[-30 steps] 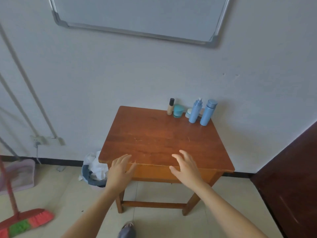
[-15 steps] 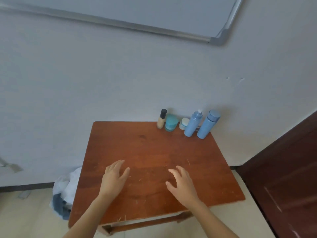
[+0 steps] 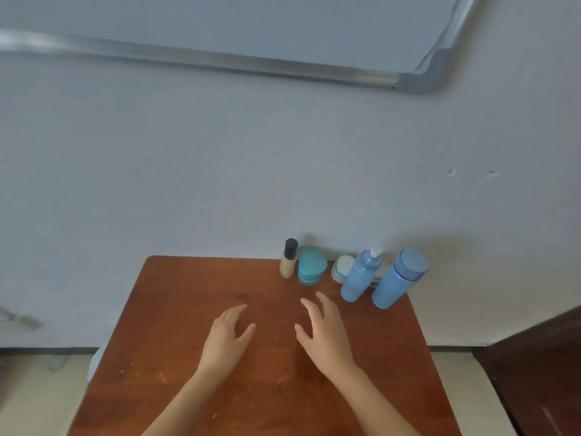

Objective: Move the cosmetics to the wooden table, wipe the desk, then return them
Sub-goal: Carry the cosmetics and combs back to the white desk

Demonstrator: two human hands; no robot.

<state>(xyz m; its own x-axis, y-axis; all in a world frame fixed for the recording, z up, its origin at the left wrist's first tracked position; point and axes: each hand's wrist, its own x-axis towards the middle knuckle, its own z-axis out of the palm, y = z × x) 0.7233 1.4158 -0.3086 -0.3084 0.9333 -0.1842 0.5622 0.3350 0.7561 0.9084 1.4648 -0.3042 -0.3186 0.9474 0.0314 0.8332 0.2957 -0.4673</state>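
Our left hand [image 3: 224, 336] and right hand [image 3: 325, 333] reach, empty, over the wooden table [image 3: 176, 309].
We have moved in closer, fingers loosely spread, possibly grazing the top. The cosmetics [image 3: 311, 268] stand untouched at the far edge, just beyond our right hand, so grasping seems next.

The bottom edge is cutting off the near end of the wooden table [image 3: 188, 357]. At the table's far right, the spray bottle [image 3: 360, 278] is hiding part of the small white jar [image 3: 342, 266]. Above the table, the whiteboard [image 3: 251, 23] is running past the top edge, its frame blurring leftward. Right of the table, the dark door [image 3: 540, 372] is running off the right edge.
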